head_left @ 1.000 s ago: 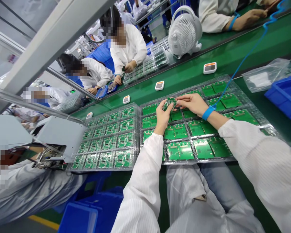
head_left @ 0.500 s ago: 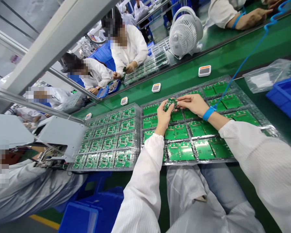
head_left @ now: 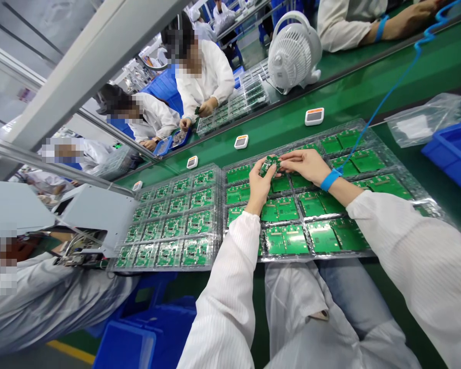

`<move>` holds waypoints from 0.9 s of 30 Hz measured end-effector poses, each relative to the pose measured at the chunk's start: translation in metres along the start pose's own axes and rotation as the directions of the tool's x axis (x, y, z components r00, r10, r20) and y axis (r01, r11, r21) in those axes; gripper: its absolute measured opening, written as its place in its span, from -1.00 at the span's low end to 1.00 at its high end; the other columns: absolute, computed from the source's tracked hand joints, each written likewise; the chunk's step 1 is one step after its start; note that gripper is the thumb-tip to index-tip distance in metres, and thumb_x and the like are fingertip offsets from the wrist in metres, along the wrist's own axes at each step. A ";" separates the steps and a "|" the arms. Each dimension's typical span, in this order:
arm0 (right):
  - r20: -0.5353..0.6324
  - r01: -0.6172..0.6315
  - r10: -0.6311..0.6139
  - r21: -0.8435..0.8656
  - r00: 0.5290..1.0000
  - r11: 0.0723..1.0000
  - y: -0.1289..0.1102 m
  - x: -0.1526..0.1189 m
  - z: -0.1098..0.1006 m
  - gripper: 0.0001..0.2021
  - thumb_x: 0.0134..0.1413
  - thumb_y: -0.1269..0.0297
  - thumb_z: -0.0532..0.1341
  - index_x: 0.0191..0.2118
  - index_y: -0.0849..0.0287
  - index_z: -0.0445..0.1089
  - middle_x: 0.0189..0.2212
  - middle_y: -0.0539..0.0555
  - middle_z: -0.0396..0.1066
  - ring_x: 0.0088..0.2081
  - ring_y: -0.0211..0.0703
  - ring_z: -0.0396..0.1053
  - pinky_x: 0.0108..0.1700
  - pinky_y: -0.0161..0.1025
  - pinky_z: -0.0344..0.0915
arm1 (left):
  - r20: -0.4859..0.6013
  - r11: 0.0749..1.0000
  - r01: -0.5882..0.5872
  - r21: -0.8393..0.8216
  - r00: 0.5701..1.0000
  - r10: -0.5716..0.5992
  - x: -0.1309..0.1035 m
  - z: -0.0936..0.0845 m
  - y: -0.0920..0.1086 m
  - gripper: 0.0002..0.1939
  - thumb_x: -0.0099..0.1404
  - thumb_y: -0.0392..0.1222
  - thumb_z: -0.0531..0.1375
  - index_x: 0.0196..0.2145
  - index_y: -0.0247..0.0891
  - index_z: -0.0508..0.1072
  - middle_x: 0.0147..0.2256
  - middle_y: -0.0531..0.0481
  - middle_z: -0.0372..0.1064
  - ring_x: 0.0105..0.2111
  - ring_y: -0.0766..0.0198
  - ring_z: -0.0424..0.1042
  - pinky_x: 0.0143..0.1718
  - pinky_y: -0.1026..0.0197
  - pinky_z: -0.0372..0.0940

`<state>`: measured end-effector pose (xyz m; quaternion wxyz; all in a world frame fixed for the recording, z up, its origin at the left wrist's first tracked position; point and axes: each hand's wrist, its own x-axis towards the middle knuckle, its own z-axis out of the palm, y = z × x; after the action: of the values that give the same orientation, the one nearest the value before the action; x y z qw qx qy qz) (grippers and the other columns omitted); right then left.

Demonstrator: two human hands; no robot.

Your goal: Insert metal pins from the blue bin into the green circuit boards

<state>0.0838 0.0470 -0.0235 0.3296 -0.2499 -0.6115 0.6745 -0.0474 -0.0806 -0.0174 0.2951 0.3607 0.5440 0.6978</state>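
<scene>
A small green circuit board (head_left: pixel 269 164) with parts on its face is tilted up between my two hands. My left hand (head_left: pixel 259 187) is closed around its left side, the thumb lying across the front. At the board's right edge the fingers of my right hand (head_left: pixel 307 165) are pinched together; their tips are partly hidden. A blue wrist strap (head_left: pixel 331 179) circles my right wrist. Below both hands lies a clear plastic tray (head_left: pixel 302 219) holding green boards in its pockets. Another clear tray (head_left: pixel 217 220) to the left holds boards with mounted parts.
Beyond the trays runs a green conveyor belt (head_left: pixel 276 123) carrying small white devices (head_left: pixel 314 116). A white fan (head_left: pixel 295 51) stands behind it. At right are a blue bin (head_left: pixel 455 154) and a plastic bag (head_left: pixel 418 123). A blue coiled cord (head_left: pixel 392 97) stretches from my strap. Co-workers sit opposite.
The white devices on the belt have shifted left. A co-worker's arm at the upper right has moved. My hands and the circuit board stay nearly still.
</scene>
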 end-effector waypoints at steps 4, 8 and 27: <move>-0.002 0.016 -0.016 -0.003 1.000 1.000 0.000 0.000 -0.001 -0.43 -0.17 -0.04 0.72 -0.08 0.20 0.72 -0.26 0.20 0.72 -0.17 0.14 0.71 -0.04 0.02 0.72 | -0.006 1.000 0.006 -0.027 1.000 -0.006 -0.002 0.002 0.003 -0.48 0.22 0.15 0.59 0.01 -0.15 0.67 0.17 -0.09 0.62 0.12 -0.04 0.62 0.12 -0.12 0.66; -0.005 0.037 -0.037 -0.022 0.999 0.999 0.003 0.001 -0.002 -0.38 -0.20 -0.13 0.71 -0.09 0.18 0.71 -0.25 0.20 0.71 -0.16 0.16 0.70 -0.07 0.05 0.71 | 0.003 0.999 -0.009 -0.038 1.000 0.009 -0.002 0.003 0.005 -0.51 0.22 0.13 0.59 -0.01 -0.14 0.68 0.14 -0.10 0.62 0.15 -0.07 0.60 0.14 -0.16 0.65; 0.050 0.322 -0.332 -0.411 0.942 0.853 0.000 -0.002 -0.005 -0.54 0.22 -0.19 0.42 -0.15 0.16 0.76 -0.18 0.22 0.71 -0.16 0.14 0.64 -0.02 0.03 0.55 | -0.030 0.999 0.001 -0.050 1.000 -0.002 -0.003 0.006 0.009 -0.51 0.14 0.04 0.64 -0.08 -0.19 0.63 -0.05 -0.04 0.58 -0.10 0.17 0.59 -0.04 0.02 0.66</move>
<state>0.0888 0.0490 -0.0245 0.3860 -0.2139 -0.7698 0.4611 -0.0408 -0.0821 -0.0088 0.2964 0.3425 0.5310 0.7161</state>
